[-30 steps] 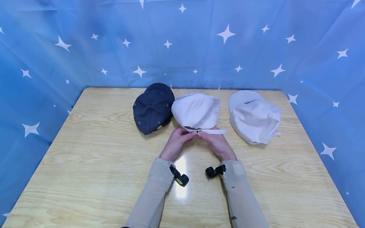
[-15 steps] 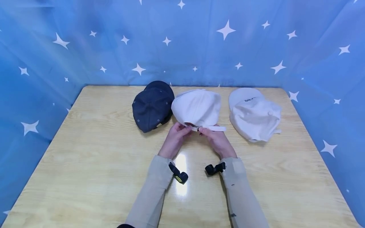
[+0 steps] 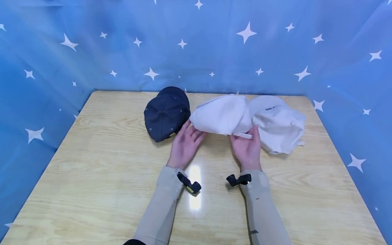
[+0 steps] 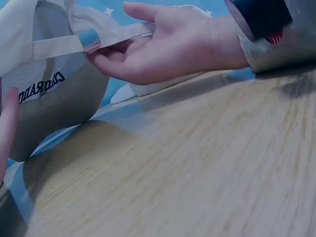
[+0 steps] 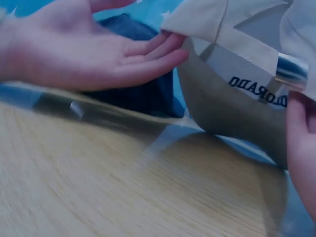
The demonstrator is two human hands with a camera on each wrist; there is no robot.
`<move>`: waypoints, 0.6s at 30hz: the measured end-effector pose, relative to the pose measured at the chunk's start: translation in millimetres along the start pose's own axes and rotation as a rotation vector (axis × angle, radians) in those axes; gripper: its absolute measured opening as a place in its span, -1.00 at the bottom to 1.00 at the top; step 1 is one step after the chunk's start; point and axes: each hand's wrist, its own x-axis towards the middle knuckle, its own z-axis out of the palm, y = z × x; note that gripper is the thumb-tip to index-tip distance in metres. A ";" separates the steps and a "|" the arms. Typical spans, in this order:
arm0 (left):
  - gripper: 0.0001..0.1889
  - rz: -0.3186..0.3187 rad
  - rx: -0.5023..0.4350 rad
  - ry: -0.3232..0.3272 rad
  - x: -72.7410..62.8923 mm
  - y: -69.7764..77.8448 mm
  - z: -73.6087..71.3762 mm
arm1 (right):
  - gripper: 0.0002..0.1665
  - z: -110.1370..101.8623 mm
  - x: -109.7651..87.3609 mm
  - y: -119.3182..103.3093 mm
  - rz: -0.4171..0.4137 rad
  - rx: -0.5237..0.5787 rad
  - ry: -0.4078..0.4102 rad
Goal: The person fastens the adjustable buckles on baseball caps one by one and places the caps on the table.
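Observation:
A white baseball cap (image 3: 222, 115) stands at the table's far middle, its back strap (image 4: 58, 47) facing me. My left hand (image 3: 183, 147) is palm up with straight fingers, their tips touching the cap's left lower edge. My right hand (image 3: 247, 149) is palm up under the right end of the strap. In the left wrist view its fingers bend loosely below the metal buckle (image 4: 89, 39), and its thumb stands apart. The strap's loose end lies across this hand. Dark lettering (image 5: 256, 91) shows through the cap's back opening.
A dark navy cap (image 3: 166, 115) lies close to my left fingertips. Another white cap (image 3: 278, 126), with dark letters on its brim, lies just right of the middle cap. The wooden table (image 3: 101, 170) meets a blue starred curtain (image 3: 196, 51) at the back.
Both hands pinched the strap at the buckle earlier. Now they have moved apart, palms turned up. The middle cap has shifted right, towards the other white cap, and turned slightly.

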 end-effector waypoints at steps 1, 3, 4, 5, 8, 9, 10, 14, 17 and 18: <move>-0.56 -0.002 0.005 -0.012 -0.2 -0.8 -0.1 | -0.41 0.6 -0.4 -1.2 -0.002 0.031 0.027; -0.56 -0.009 0.014 -0.027 -0.2 -2.7 -0.7 | -0.36 1.2 -0.9 -3.3 -0.004 0.069 0.052; -0.56 -0.015 0.023 -0.032 0.3 -3.7 -0.4 | -0.34 1.5 -1.2 -4.5 -0.004 0.084 0.061; -0.56 -0.018 0.030 -0.034 0.6 -4.8 -0.2 | -0.32 1.6 -1.2 -5.4 -0.003 0.082 0.062; -0.56 -0.033 0.060 -0.029 0.5 -7.5 0.4 | -0.34 -0.4 -2.2 -7.2 0.029 -0.016 0.096; -0.56 -0.041 0.078 -0.020 0.0 -8.0 0.4 | -0.37 -1.5 -2.8 -7.2 0.050 -0.067 0.126; -0.56 -0.050 0.103 -0.005 -0.3 -8.4 0.2 | -0.41 -2.5 -3.6 -6.7 0.077 -0.122 0.150; -0.47 -0.124 0.233 0.122 -0.1 -8.3 -0.8 | -0.45 -6.1 -4.8 -3.3 0.131 -0.292 0.203; -0.34 -0.186 0.316 0.215 2.9 -8.0 -0.8 | -0.42 -3.6 -3.0 -0.7 0.111 -0.328 0.172; -0.30 -0.198 0.333 0.237 3.9 -7.7 -0.7 | -0.41 -2.3 -2.3 -0.2 0.107 -0.331 0.165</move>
